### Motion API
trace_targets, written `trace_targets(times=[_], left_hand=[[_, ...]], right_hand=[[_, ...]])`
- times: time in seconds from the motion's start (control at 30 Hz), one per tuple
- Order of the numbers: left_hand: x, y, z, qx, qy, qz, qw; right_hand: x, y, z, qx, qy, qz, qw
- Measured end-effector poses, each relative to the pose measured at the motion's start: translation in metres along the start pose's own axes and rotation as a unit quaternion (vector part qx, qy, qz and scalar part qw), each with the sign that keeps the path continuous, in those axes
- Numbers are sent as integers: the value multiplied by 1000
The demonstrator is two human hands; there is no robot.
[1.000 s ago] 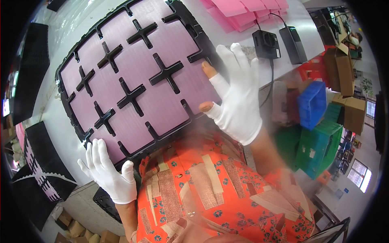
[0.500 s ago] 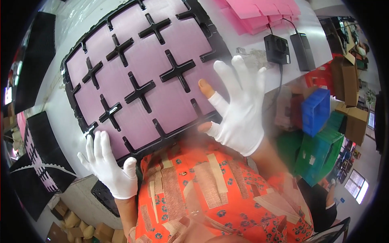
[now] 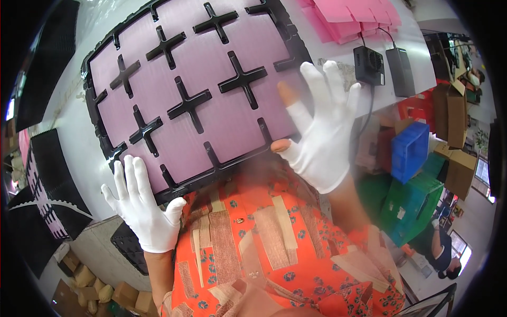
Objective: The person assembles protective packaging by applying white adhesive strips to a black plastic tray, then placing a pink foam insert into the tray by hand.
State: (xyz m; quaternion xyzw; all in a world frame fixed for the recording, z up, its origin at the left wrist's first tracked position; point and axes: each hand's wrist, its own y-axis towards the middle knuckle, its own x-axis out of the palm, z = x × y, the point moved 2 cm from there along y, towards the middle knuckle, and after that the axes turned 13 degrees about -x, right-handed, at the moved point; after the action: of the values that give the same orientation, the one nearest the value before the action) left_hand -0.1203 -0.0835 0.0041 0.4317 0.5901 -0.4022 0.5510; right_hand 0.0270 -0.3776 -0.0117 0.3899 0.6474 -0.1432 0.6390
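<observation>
A black plastic tray point(image 3: 182, 190) with raised cross-shaped dividers lies on the table in front of me. Pinkish-purple sheet material point(image 3: 222, 124) shows between the dividers. My left hand point(image 3: 145, 211), in a white glove, rests at the tray's near left corner with its fingers stretched along the rim. At the tray's right side is my right hand point(image 3: 325, 132), also gloved, its fingers spread and the tips of thumb and index finger bare. Neither hand holds anything. Whether the right palm touches the rim cannot be made out.
Pink sheets point(image 3: 354, 18) lie at the back right of the white table point(image 3: 68, 158), near two black power boxes point(image 3: 368, 66) with cables. Blue point(image 3: 411, 150) and green point(image 3: 412, 206) crates stand right of the table. More black trays point(image 3: 55, 174) are at the left. A person point(image 3: 443, 251) is at far right.
The whole view has shifted a little, and the tray sits slightly higher and further right in it. Both hands stay by the tray's edges, fingers outstretched. A person at the far right shows more fully.
</observation>
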Motion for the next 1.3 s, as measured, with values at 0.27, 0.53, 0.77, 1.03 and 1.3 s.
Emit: trace_targets(times=[0.27, 0.53, 0.77, 1.03, 1.3], left_hand=[[-1, 0, -4, -4, 5, 4, 1000], [-4, 0, -3, -3, 0, 19, 1000], [-2, 4, -8, 14, -29, 45, 998], [-13, -10, -19, -4, -107, 112, 988], [6, -9, -22, -39, -134, 120, 983]], right_hand=[[4, -16, -7, 45, 124, 42, 990], [1, -12, -8, -27, 46, 50, 997], [6, -16, 7, 35, 28, 50, 998], [-1, -8, -4, -13, 23, -1, 1000], [-11, -16, -6, -22, 59, 30, 998]])
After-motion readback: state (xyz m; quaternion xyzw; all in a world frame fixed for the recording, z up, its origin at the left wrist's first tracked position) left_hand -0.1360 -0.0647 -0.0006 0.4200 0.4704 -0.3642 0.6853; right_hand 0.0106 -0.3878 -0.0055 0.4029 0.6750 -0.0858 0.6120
